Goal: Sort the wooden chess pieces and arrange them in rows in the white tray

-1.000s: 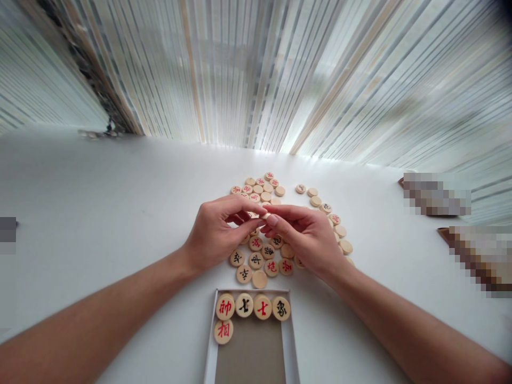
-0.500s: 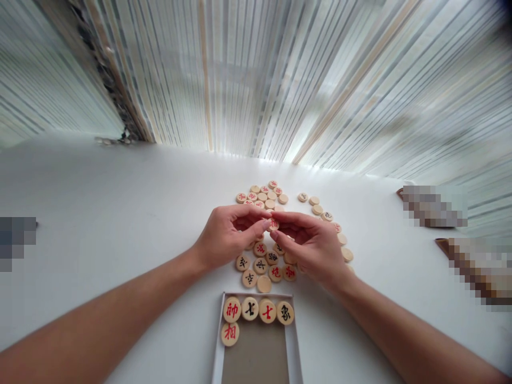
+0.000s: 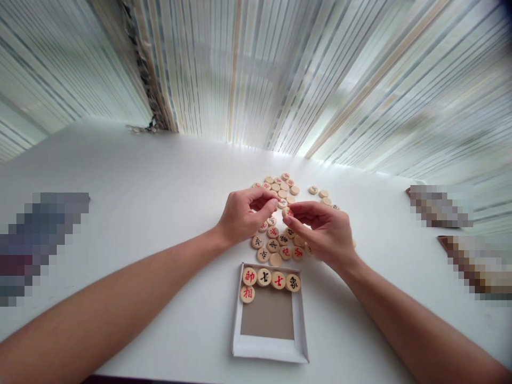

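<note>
My right hand [image 3: 320, 229] pinches a Chinese chess piece [image 3: 287, 213] with a red character between thumb and fingers, above the scattered pieces. Just left of it, my left hand [image 3: 252, 214] has its thumb and fingertips drawn together, with no piece visible in them. Beyond those fingertips shows a piece with a black mark [image 3: 282, 202]. Nearer to me, a shallow white box [image 3: 270, 349] holds a row of several pieces along its far side. A red-marked piece [image 3: 247, 294] begins a second row at the left.
Loose pieces, some face up like the red one [image 3: 298, 253] and some blank side up like another [image 3: 275, 260], lie around and beneath my hands on the white table [image 3: 152, 181]. Striped curtains [image 3: 224, 69] hang behind. Blurred-out items lie at both sides.
My left hand has come off the red-marked piece, which stays in my right hand. The hands are slightly further apart. The view has shifted, so the whole box now shows.
</note>
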`<state>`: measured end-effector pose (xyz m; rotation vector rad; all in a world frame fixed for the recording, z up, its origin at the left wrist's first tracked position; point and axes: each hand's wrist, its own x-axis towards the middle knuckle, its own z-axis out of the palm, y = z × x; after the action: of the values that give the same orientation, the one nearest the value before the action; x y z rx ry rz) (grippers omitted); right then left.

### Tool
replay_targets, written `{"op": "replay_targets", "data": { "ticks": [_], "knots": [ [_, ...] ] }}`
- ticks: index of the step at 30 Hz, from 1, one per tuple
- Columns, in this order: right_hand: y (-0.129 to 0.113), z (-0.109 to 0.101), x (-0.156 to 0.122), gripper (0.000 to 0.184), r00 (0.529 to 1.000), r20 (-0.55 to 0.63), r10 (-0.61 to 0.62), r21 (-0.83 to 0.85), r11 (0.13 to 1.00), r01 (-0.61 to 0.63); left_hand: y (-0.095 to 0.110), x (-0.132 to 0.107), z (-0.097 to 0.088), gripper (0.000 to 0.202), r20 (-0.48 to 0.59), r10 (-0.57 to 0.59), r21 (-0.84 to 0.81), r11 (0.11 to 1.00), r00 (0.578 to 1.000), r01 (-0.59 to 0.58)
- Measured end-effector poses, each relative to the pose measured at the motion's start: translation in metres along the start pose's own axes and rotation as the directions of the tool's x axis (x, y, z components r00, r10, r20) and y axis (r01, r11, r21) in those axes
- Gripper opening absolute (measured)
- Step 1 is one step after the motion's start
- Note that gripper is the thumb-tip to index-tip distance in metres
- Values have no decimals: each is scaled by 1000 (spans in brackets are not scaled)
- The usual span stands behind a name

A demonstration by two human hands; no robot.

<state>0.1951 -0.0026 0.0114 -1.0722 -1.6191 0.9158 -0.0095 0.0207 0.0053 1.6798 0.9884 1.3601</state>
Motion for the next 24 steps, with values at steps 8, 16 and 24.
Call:
{"op": "replay_targets", "data": {
  "ticks": [8, 16, 24],
  "knots": [
    [-64, 0, -26, 14, 967, 174, -186, -184, 959, 217, 40, 4, -16, 16, -9, 61, -55, 997, 998, -61],
    [-72, 29, -80, 10, 874, 373, -313, -264, 867, 423, 29, -36, -41, 16, -64, 54, 152, 987, 997, -44],
    [-55, 41, -89, 10, 833, 451, -320, -395, 766, 508, 12, -42, -48, 19, -21, 100, 238, 967, 995, -93]
  ]
}}
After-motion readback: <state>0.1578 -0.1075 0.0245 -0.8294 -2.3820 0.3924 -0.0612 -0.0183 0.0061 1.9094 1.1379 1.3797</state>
